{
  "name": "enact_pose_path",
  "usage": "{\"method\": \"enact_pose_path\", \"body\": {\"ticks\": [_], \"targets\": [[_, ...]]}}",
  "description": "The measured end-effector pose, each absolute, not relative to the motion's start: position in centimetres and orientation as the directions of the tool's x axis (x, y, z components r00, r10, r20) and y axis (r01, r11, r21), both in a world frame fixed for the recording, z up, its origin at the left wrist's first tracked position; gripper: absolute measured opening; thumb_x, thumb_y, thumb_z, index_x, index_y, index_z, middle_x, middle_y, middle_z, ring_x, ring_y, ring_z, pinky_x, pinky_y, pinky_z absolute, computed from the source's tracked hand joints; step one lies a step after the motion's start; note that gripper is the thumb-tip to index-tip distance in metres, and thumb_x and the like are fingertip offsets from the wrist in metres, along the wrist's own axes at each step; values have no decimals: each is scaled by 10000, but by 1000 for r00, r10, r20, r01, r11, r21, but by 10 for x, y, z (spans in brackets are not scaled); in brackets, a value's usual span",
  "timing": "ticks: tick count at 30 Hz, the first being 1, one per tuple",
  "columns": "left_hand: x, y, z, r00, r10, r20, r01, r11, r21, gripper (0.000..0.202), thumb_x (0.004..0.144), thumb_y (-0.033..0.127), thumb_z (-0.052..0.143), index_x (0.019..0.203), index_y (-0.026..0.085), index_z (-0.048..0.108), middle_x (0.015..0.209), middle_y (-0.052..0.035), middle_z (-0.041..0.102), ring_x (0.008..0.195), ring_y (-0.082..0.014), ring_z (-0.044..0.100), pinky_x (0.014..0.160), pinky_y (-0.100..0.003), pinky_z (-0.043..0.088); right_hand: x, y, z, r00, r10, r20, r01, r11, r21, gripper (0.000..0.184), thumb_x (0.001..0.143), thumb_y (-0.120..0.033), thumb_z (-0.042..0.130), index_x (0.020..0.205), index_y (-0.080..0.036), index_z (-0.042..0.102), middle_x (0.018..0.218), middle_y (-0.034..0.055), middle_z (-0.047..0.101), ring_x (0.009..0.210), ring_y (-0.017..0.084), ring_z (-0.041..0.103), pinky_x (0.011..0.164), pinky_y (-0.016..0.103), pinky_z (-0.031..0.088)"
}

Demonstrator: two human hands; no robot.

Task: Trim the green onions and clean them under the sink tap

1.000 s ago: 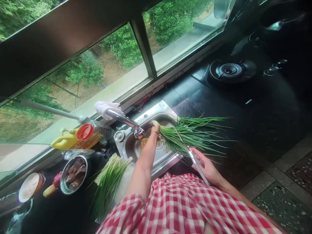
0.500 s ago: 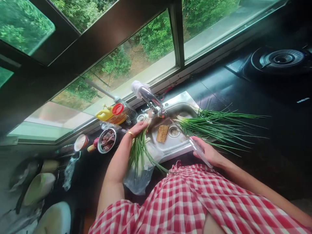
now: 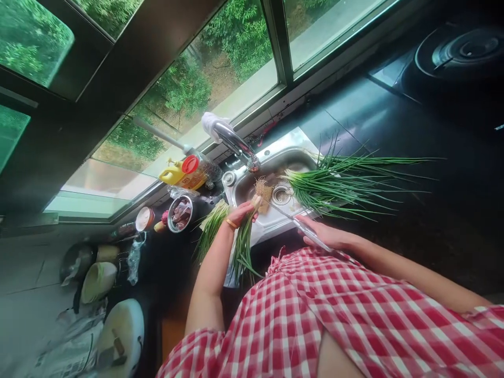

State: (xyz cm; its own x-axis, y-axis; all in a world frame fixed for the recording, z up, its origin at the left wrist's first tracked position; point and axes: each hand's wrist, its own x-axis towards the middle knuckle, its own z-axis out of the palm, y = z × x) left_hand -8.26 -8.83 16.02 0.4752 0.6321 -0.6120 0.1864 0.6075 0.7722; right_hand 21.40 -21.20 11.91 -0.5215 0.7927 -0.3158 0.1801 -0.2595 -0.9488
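Note:
My left hand (image 3: 242, 214) is closed round a bunch of spring onions (image 3: 244, 239). Their white ends and stringy roots point up over the sink (image 3: 271, 226), and the green leaves hang toward my body. In my right hand (image 3: 321, 233) is a long, thin knife (image 3: 281, 211), its tip reaching close to the white ends; whether it touches them I cannot tell. Beside my left wrist lies another bunch of spring onions (image 3: 210, 231). A larger pile of spring onions (image 3: 338, 184) rests across the sink's right side. A brown sponge-like block (image 3: 265, 202) sits in the basin, partly hidden by the roots.
The tap (image 3: 236, 142) arches over the basin under the window. To the left stand a yellow bottle (image 3: 183, 178), a metal bowl (image 3: 180, 214) with dark pieces, and a small cup (image 3: 145, 219). A round cutting board (image 3: 122, 336) is lower left; a gas burner (image 3: 468, 52) is far right.
My left hand has moved right and down with its bunch, bringing the roots over the basin near the knife. The other bunch at the left has come into view. The camera view has shifted.

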Motion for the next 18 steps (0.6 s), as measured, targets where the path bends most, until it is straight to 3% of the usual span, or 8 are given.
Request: {"method": "enact_pose_path", "body": {"ticks": [9, 13, 18], "targets": [[-76, -93, 159, 571, 578, -583, 224, 574, 788, 552, 631, 539, 753, 966, 117, 632, 574, -10, 571, 506, -114, 538, 478, -226, 376, 204, -203, 125, -536, 804, -258, 134, -220, -966, 785, 702, -392, 702, 1415, -198, 436, 1055, 72, 679, 927, 222, 639, 840, 324, 492], [-74, -94, 162, 621, 479, -620, 348, 540, 766, 474, 654, 507, 748, 898, 116, 637, 599, -24, 572, 521, -117, 535, 483, -235, 358, 203, -204, 129, -507, 810, -296, 222, -209, -952, 654, 706, -391, 700, 1314, -192, 560, 1086, 91, 680, 972, 254, 621, 860, 336, 475], [-61, -94, 159, 631, 482, -608, 367, 505, 781, 565, 653, 583, 719, 961, 118, 624, 572, -3, 530, 485, -104, 475, 459, -238, 299, 195, -204, 115, -466, 834, -296, 138, -262, -955, 568, 738, -416, 677, 1242, -160, 617, 1026, 84, 686, 973, 255, 609, 869, 362, 466]]}}
